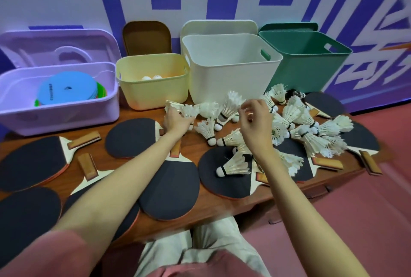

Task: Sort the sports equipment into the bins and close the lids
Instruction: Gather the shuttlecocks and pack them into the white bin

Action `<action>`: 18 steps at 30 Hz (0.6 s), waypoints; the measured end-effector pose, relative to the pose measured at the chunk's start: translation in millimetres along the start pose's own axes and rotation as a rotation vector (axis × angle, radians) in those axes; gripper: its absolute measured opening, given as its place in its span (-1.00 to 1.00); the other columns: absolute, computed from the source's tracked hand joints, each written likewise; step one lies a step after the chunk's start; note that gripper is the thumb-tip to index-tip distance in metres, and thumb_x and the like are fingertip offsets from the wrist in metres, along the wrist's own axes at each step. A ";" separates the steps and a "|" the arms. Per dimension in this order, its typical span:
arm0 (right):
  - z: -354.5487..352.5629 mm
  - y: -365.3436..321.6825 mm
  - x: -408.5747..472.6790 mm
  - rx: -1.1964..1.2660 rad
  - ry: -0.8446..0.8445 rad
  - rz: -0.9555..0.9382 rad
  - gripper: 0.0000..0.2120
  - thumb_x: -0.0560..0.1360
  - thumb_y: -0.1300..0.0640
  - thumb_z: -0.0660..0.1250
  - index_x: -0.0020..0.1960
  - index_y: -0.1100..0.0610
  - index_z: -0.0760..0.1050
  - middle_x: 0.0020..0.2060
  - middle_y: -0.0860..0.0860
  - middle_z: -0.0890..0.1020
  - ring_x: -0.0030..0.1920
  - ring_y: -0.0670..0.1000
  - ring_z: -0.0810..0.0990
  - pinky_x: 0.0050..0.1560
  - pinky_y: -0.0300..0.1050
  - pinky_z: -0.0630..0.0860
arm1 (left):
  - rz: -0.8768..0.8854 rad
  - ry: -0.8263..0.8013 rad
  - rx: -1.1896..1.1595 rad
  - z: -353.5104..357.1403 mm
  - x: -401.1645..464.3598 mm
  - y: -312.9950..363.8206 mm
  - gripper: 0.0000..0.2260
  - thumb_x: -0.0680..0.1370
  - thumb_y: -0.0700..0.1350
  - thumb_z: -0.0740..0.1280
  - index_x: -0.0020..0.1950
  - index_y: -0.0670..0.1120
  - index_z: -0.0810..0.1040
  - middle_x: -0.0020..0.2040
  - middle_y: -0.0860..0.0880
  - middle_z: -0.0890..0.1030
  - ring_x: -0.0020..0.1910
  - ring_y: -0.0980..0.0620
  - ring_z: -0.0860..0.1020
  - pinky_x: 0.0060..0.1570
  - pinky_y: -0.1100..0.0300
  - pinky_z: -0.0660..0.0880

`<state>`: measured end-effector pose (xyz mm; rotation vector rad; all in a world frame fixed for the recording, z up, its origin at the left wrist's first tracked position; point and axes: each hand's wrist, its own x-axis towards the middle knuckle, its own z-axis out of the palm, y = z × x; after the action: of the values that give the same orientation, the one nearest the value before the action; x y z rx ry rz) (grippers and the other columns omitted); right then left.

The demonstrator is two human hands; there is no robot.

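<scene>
Several white feather shuttlecocks [307, 130] lie heaped on the right half of the wooden table [222, 207], some on top of black table-tennis paddles [171, 190]. My left hand [175, 121] grips a shuttlecock [178, 108] in front of the yellow bin [153, 90]. My right hand [255, 118] hovers with curled fingers by an upright shuttlecock [231, 104]; whether it pinches the feathers is unclear. Behind stand a white bin [231, 72] and a green bin [304, 63], both with no lid on.
A purple bin [57, 107] at the left holds blue and green discs [66, 88]. Two white balls [151, 77] lie in the yellow bin. Lids lean on the wall behind each bin. More paddles cover the table's left side. Red floor lies to the right.
</scene>
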<state>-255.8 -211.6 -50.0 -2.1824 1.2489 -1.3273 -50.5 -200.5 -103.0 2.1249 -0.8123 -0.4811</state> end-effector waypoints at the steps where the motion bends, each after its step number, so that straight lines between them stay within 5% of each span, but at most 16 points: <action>1: -1.6 -3.2 -2.7 0.029 0.023 0.000 -0.96 0.52 0.24 0.30 -0.05 0.21 0.51 -0.07 0.05 0.48 -0.12 0.02 0.54 -0.10 -0.21 0.51 | 0.029 0.030 -0.070 -2.7 -2.9 -1.9 -0.49 0.38 0.01 0.51 0.21 -0.19 0.46 0.11 -0.08 0.60 0.15 -0.10 0.53 0.04 0.11 0.44; 6: -2.0 -22.0 -15.0 0.191 0.119 -0.010 -0.96 0.50 0.31 0.30 -0.07 0.23 0.51 -0.09 0.10 0.52 -0.12 -0.14 0.51 -0.09 -0.39 0.48 | 0.280 0.092 -0.171 -23.4 -28.5 -12.7 -0.54 0.34 -0.02 0.52 0.19 -0.10 0.55 0.05 -0.04 0.60 0.08 -0.04 0.54 0.12 0.00 0.48; 10: 4.4 -35.3 -30.0 0.255 0.081 -0.059 -0.95 0.49 0.35 0.29 -0.07 0.28 0.50 -0.11 0.11 0.51 -0.13 -0.20 0.49 -0.08 -0.41 0.46 | 0.460 0.058 -0.101 -36.4 -68.0 -27.8 -0.60 0.33 -0.12 0.52 0.14 -0.12 0.60 0.02 -0.08 0.58 0.05 -0.03 0.50 0.06 0.16 0.40; 15: 13.3 -41.6 -56.9 0.267 -0.082 -0.096 -0.98 0.50 0.33 0.30 -0.08 0.28 0.50 -0.08 0.11 0.51 -0.13 -0.27 0.48 -0.12 -0.35 0.48 | 0.477 -0.009 -0.139 -48.9 -110.1 -40.5 -0.59 0.34 -0.13 0.48 0.18 -0.07 0.58 0.04 0.03 0.66 0.02 0.05 0.59 0.02 0.12 0.52; 18: 13.7 -41.9 -70.7 0.291 -0.211 -0.140 -0.95 0.52 0.30 0.30 -0.04 0.26 0.53 -0.04 0.10 0.52 -0.09 -0.11 0.53 -0.11 -0.30 0.50 | 0.464 -0.040 -0.220 -52.2 -122.7 -47.7 -0.57 0.34 -0.13 0.48 0.20 -0.07 0.56 0.05 0.04 0.66 0.05 0.07 0.60 0.05 0.05 0.56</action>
<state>-236.5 -133.5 -71.3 -2.1631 0.7854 -1.2043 -90.7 -64.7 -100.8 1.6614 -1.1784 -0.3460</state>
